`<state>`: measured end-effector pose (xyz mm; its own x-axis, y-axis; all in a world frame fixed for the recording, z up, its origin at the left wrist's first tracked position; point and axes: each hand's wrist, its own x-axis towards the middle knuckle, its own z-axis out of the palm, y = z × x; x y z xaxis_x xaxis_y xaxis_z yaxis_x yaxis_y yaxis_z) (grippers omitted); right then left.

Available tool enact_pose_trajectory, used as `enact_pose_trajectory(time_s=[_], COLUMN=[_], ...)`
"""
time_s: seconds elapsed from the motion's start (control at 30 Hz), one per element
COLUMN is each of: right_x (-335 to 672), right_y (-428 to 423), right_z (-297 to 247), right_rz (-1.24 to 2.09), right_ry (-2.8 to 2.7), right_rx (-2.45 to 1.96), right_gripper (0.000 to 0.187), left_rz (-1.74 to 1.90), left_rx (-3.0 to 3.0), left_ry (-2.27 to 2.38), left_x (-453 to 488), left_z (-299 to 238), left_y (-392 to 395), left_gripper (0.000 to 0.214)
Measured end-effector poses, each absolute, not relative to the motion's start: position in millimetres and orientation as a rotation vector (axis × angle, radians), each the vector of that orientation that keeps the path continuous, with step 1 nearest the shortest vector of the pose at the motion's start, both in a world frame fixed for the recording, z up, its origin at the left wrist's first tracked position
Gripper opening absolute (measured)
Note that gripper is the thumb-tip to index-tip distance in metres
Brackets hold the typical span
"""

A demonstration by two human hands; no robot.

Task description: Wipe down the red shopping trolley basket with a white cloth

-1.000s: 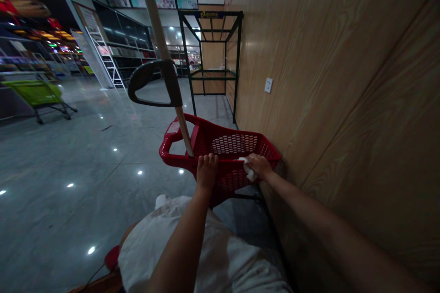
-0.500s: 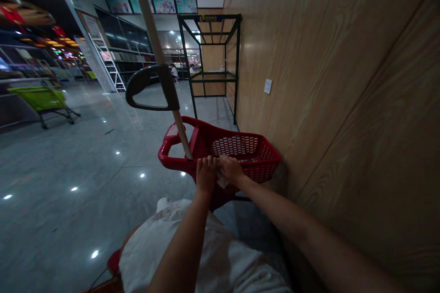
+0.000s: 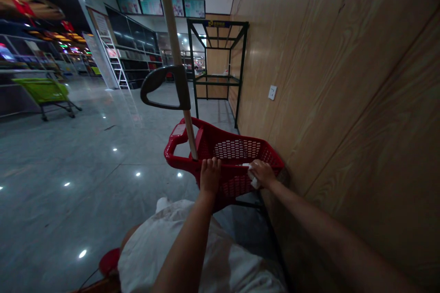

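A red plastic shopping basket [image 3: 233,160] with a mesh wall lies tilted against the wall in front of me. My left hand [image 3: 209,176] is closed over its near rim. My right hand [image 3: 263,173] presses a white cloth [image 3: 253,176] against the basket's far side, and the cloth pokes out below my fingers. A wooden pole [image 3: 173,36] with a black D-shaped grip [image 3: 165,87] rises from the basket's near corner, just left of my left hand. Its lower end is hidden behind the red rim.
A wood-panelled wall [image 3: 343,100] with a white socket [image 3: 272,92] runs along the right. Ahead stands a dark green metal shelf frame [image 3: 216,64]. A lime green cart [image 3: 44,91] and a white ladder [image 3: 115,62] stand beyond the glossy grey floor [image 3: 68,206].
My right hand has moved with the cloth from the basket's middle back out to its right side. My left hand stays on the rim.
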<state>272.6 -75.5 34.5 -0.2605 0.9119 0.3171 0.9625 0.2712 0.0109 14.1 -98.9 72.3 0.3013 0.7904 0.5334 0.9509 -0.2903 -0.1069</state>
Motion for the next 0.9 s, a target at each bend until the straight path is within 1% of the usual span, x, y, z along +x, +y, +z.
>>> enact_pose_trajectory(time_s=[0.1, 0.27, 0.4, 0.5, 0.73, 0.9], right_x=[246, 170, 141, 156, 242, 284], right_y=[-77, -76, -73, -72, -70, -65], right_z=[40, 58, 67, 66, 44, 33], right_rz=[-0.270, -0.166, -0.134, -0.173, -0.305, -0.361], right_ry=[-2.305, -2.347, -2.309, -2.347, -2.371, -2.357], right_rx=[-1.649, -1.411, -1.417, -1.459, -1.649, -1.747], right_gripper=[0.027, 0.029, 0.026, 0.027, 0.023, 0.024], left_rz=[-0.559, -0.587, -0.548, -0.524, -0.527, -0.451], left_rx=[-2.148, -2.104, -2.088, -2.100, -2.125, -2.162], left_ry=[-1.551, -1.507, -1.453, -1.433, -1.449, -1.472], left_x=[14, 12, 7, 5, 3, -5], left_z=[71, 71, 71, 71, 69, 73], left_y=[-97, -97, -96, -94, -90, -80], left_gripper=[0.039, 0.033, 0.034, 0.034, 0.037, 0.039])
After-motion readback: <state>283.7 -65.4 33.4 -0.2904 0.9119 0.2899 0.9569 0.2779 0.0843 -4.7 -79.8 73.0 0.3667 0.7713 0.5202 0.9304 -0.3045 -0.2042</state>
